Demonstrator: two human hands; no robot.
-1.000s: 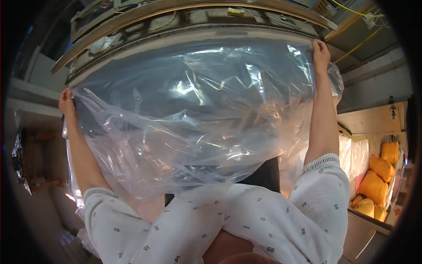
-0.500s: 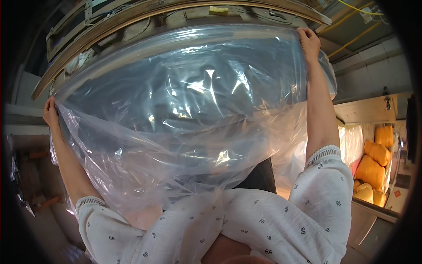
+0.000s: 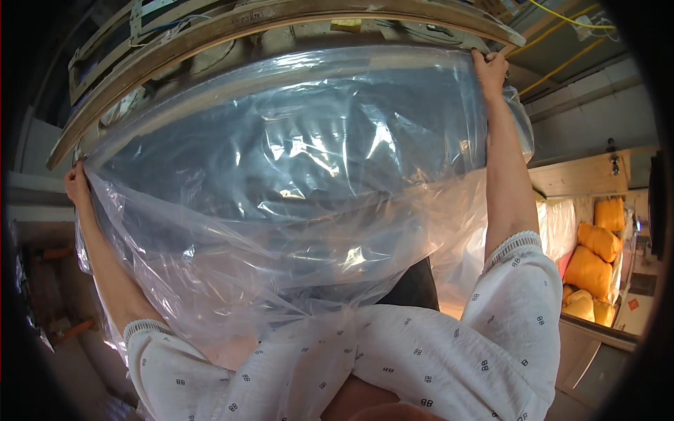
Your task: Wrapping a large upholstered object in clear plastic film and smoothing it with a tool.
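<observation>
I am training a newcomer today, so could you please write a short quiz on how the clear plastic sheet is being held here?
1. True or false: both hands grip the large clear plastic sheet.
2. Which hand is higher in the picture? A) the left hand B) the right hand
3. Fill in: the stuffed bags stacked at the far right are ___ in colour.

Key
1. True: each hand pinches one side edge of the sheet, stretched wide between them.
2. B: the right hand reaches up near the curved wooden frame.
3. Orange: the orange stuffed bags.
</observation>
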